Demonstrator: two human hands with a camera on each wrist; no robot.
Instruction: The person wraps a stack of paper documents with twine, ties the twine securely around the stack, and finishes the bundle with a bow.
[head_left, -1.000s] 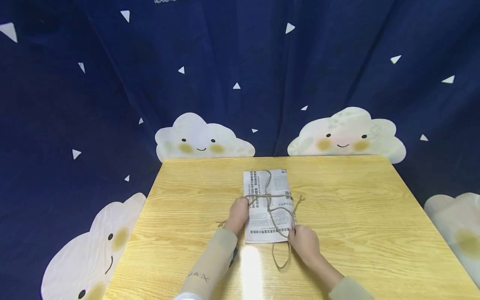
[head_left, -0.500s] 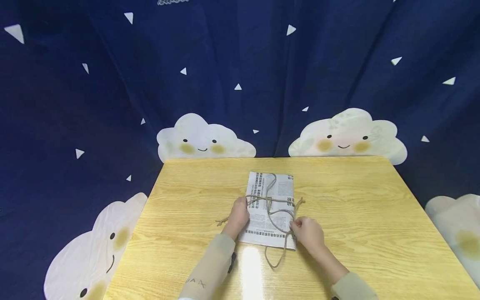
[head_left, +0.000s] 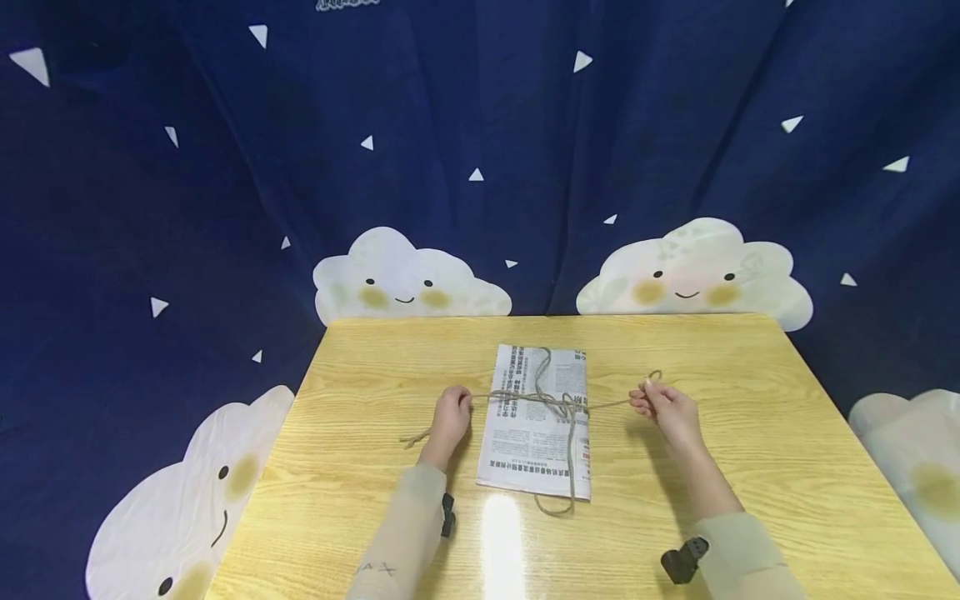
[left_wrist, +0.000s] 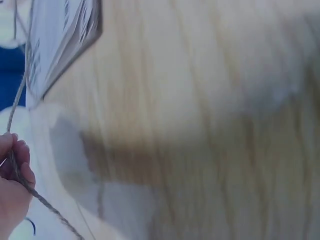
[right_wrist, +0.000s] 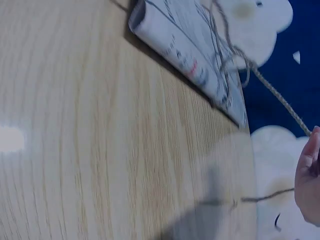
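Note:
A flat parcel wrapped in newspaper lies on the table, with brown twine crossing it both ways. Left of it, my left hand pinches one twine end, whose tail trails toward the table. To the parcel's right, my right hand pinches the other end between thumb and fingers, a short tip sticking up. Between both hands the twine runs nearly straight, meeting in a tangle near the parcel's right side. In the left wrist view the twine passes through the fingers; in the right wrist view the hand is partly cut off.
The wooden table extends around the parcel. Behind it hangs a dark blue curtain with white triangles and smiling clouds. A loop of twine hangs over the parcel's near edge. A small black device sits at the right wrist.
My right hand has moved right and away from the parcel, drawing out its twine end. The left hand has shifted left, off the parcel's edge. The loose loops on the parcel have drawn in.

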